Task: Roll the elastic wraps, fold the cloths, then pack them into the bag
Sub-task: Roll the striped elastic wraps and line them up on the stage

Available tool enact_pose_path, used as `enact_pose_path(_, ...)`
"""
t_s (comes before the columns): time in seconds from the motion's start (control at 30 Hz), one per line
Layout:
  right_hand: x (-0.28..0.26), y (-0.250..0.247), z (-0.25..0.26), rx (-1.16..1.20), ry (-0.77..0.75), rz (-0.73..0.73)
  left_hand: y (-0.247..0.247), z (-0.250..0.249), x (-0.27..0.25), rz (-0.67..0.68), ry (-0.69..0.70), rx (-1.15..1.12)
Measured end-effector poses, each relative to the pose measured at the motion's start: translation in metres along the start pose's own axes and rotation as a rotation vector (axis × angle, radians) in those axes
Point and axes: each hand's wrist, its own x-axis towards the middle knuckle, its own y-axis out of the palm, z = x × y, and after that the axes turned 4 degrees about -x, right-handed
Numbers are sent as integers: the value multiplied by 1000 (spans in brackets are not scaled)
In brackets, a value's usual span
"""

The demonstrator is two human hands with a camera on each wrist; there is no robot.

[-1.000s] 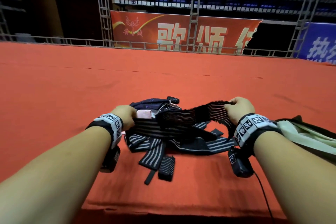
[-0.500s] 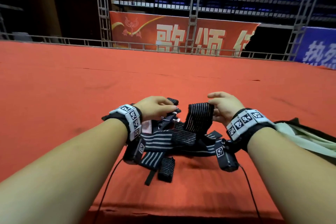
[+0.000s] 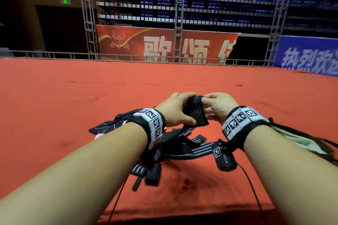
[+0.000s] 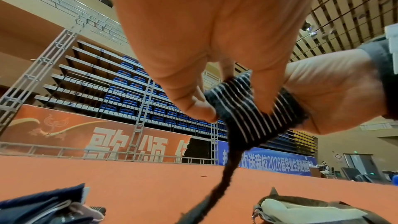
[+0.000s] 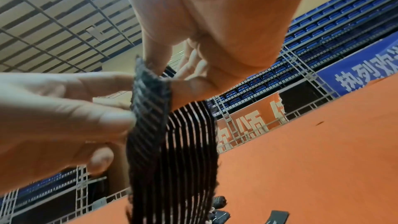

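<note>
Head view: left hand [image 3: 175,109] and right hand [image 3: 218,108], fingers curled, pinch one striped elastic wrap [image 3: 195,110] held above red table [image 3: 54,115].

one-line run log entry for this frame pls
phase: rolling first wrap | left hand: pinches striped elastic wrap | right hand: pinches same wrap, tail hanging | other wraps, cloths: loose on red table | bag: right, unpacked

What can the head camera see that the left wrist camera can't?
Only the head view shows both wristbands, the forearms and the loose striped wraps heaped on the red cloth. Only the left wrist view shows the ceiling and the wrap's tail hanging down. Both show the left hand and right hand pinching the striped wrap, and the red banner.
</note>
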Motion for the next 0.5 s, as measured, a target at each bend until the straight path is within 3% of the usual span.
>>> enact_pose_path(0.1, 4, -12, 4, -160, -57, -44, -5, -19, 2, -141, 61, -37)
enact_pose_path(0.2, 4, -20, 11, -171, -94, -44, -13, -35, 5, -211, 47, -137)
enact_pose_path(0.37, 1, -29, 24, -342, -117, -120, -25, -45, 2, -11, 89, -302)
enact_pose_path(0.43, 0, -31, 26, -408, -148, -126, -24, -46, 1, 56, 128, -291)
enact_pose_path(0.5, -2, -30, 25, -440, -170, -101, -20, -49, 0, 39, 141, -194)
